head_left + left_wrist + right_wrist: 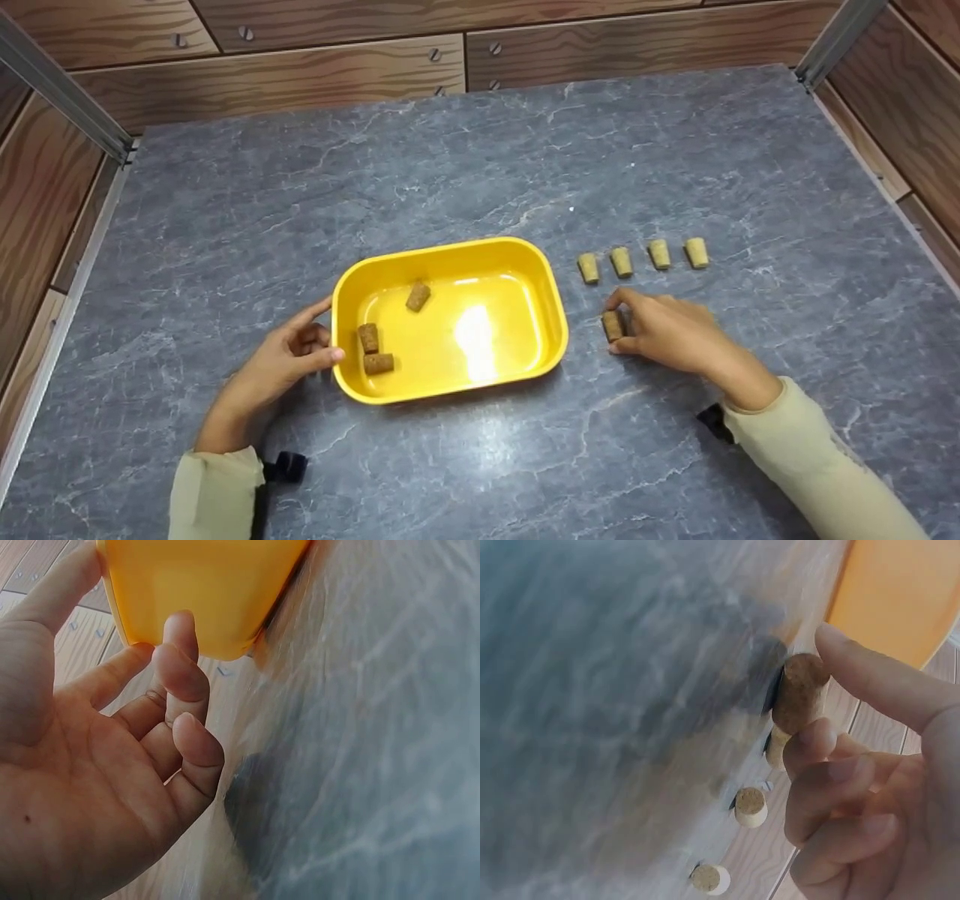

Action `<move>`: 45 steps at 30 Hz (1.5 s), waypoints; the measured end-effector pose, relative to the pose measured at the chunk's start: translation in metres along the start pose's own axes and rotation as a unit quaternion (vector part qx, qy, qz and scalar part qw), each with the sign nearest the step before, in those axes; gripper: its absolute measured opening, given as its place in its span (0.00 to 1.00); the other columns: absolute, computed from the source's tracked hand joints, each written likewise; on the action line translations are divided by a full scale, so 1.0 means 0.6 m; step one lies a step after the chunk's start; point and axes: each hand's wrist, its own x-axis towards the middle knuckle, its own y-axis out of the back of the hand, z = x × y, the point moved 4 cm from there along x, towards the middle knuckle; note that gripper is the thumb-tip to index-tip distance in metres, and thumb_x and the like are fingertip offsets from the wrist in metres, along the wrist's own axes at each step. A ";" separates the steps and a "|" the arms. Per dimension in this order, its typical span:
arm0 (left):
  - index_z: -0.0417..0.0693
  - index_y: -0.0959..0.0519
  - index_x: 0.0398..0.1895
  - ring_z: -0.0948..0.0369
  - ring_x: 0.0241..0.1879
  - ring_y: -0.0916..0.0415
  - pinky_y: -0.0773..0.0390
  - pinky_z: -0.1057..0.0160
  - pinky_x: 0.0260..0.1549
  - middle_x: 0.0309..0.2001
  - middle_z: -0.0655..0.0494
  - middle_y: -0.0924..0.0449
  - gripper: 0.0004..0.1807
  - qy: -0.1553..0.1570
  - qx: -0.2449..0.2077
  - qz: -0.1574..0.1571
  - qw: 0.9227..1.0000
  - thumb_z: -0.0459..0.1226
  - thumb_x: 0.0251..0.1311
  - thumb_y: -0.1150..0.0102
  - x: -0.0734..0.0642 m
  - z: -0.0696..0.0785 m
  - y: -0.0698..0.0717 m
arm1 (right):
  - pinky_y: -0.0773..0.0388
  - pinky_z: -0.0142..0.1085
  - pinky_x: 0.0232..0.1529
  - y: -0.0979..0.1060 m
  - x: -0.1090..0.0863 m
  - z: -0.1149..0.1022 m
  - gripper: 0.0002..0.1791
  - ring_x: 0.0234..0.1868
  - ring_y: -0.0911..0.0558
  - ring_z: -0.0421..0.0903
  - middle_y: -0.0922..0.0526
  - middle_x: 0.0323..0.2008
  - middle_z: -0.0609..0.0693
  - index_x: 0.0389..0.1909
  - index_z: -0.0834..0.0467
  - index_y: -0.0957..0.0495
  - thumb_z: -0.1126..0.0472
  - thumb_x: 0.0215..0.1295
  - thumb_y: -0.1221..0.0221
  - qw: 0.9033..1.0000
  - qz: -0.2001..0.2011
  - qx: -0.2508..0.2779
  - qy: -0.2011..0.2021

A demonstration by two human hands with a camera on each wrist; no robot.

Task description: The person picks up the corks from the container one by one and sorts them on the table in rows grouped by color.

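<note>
A yellow plastic tub (450,394) stands on the table with three brown cork stoppers inside, among them one cork (418,297) near its back wall. At the tub's left end, my left hand (281,356) holds the rim with thumb and index finger; the other fingers (196,739) curl loosely below. To the right of the tub, my right hand (667,330) pinches a brown cork (613,327) between thumb and fingertips. That cork (801,694) appears upright in the right wrist view, close to the tabletop.
Several paler, tapered corks lie in a row behind my right hand, from the nearest cork (589,268) to the farthest cork (697,253). Wood-patterned panels (300,71) border the grey marbled table (337,180) at the back and sides.
</note>
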 end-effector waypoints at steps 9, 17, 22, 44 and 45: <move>0.41 0.45 0.74 0.67 0.32 0.27 0.26 0.70 0.34 0.37 0.56 0.24 0.41 -0.002 -0.001 0.003 1.000 0.32 0.59 0.37 0.002 0.000 0.000 | 0.36 0.35 0.21 -0.001 -0.001 0.001 0.21 0.21 0.31 0.42 0.27 0.21 0.46 0.51 0.54 0.25 0.56 0.57 0.34 1.000 -0.008 0.006 0.001; 0.42 0.45 0.74 0.66 0.32 0.28 0.27 0.69 0.34 0.37 0.55 0.25 0.40 -0.002 0.005 -0.002 1.000 0.33 0.60 0.38 0.001 0.001 0.000 | 0.36 0.36 0.23 -0.002 0.000 0.002 0.23 0.23 0.31 0.43 0.28 0.21 0.47 0.52 0.54 0.25 0.56 0.56 0.33 1.000 -0.009 -0.001 0.010; 0.44 0.45 0.75 0.66 0.32 0.28 0.27 0.69 0.35 0.37 0.56 0.24 0.41 0.004 -0.002 -0.003 1.000 0.33 0.60 0.37 0.000 0.002 0.000 | 0.35 0.37 0.24 -0.002 -0.001 0.005 0.25 0.23 0.30 0.43 0.27 0.22 0.47 0.55 0.53 0.26 0.55 0.56 0.33 1.000 -0.013 0.006 0.011; 0.40 0.46 0.74 0.66 0.33 0.27 0.26 0.71 0.35 0.39 0.56 0.24 0.41 -0.005 0.006 -0.002 1.000 0.32 0.60 0.38 0.001 0.001 0.000 | 0.28 0.30 0.26 0.037 -0.010 -0.088 0.25 0.25 0.27 0.41 0.22 0.31 0.46 0.58 0.55 0.26 0.55 0.60 0.34 0.982 0.033 0.158 0.098; 0.40 0.46 0.74 0.66 0.33 0.27 0.26 0.71 0.36 0.39 0.56 0.24 0.41 -0.006 0.005 -0.003 1.000 0.32 0.60 0.38 0.001 0.001 0.001 | 0.27 0.29 0.26 0.037 -0.008 -0.100 0.25 0.26 0.27 0.41 0.22 0.31 0.47 0.57 0.55 0.25 0.56 0.59 0.34 0.980 0.037 0.164 0.108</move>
